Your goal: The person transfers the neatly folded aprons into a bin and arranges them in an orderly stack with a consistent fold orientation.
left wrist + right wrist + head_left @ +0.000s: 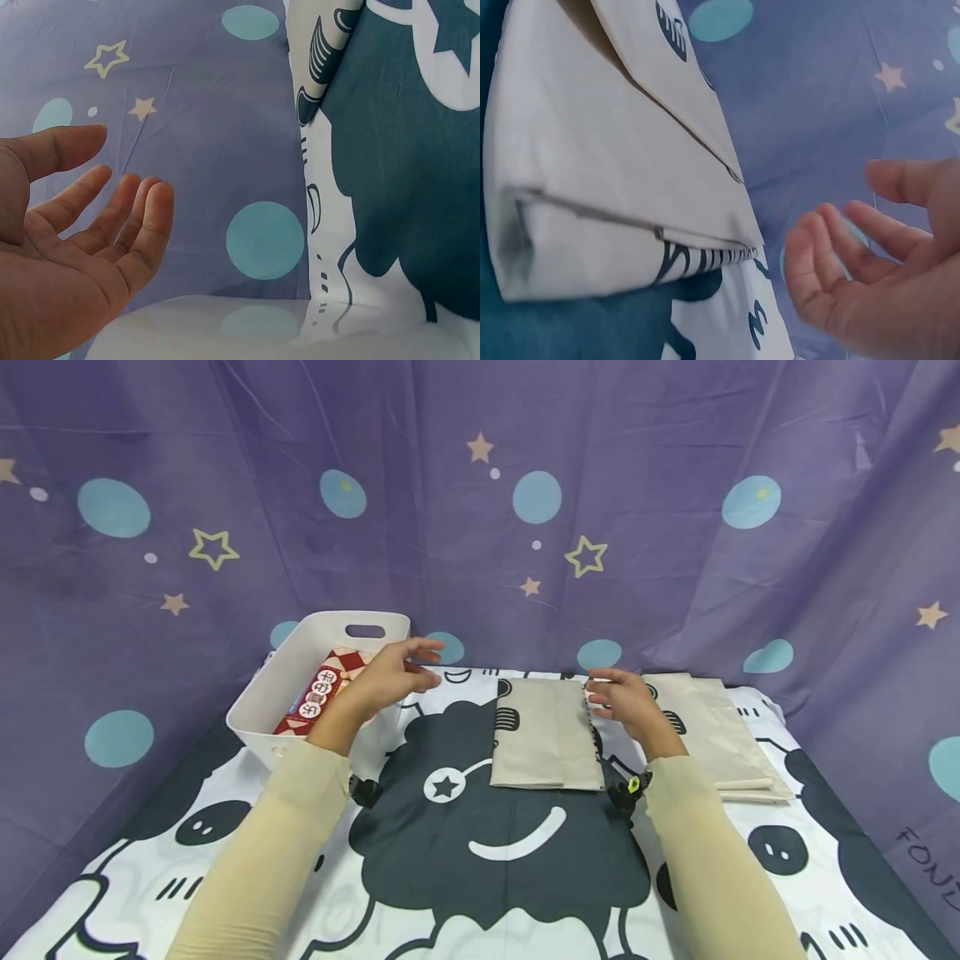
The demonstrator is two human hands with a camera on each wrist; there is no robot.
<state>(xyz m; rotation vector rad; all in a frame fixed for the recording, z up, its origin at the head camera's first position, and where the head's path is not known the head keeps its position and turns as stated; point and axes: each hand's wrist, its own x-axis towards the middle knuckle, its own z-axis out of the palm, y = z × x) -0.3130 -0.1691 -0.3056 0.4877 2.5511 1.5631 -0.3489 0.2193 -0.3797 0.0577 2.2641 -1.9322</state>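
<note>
A folded beige paper bag point(547, 735) with black print lies flat on the cloth in front of me. My left hand point(397, 672) hovers beside the right rim of a white plastic basket point(262, 727), fingers loosely bent and holding nothing. Inside that basket lies a red and cream patterned packet point(318, 697), partly covered by my left forearm. At the bag's right edge is my right hand point(626, 702), fingers relaxed, nothing between them. In the right wrist view the folded layers and side crease of the bag point(622, 142) show, with the fingers apart from it.
More folded beige paper bags point(727, 743) lie stacked to the right, partly behind my right hand. A black and white cartoon cloth point(502, 885) covers the table. Behind it hangs a purple curtain point(450, 568) with stars and blue dots.
</note>
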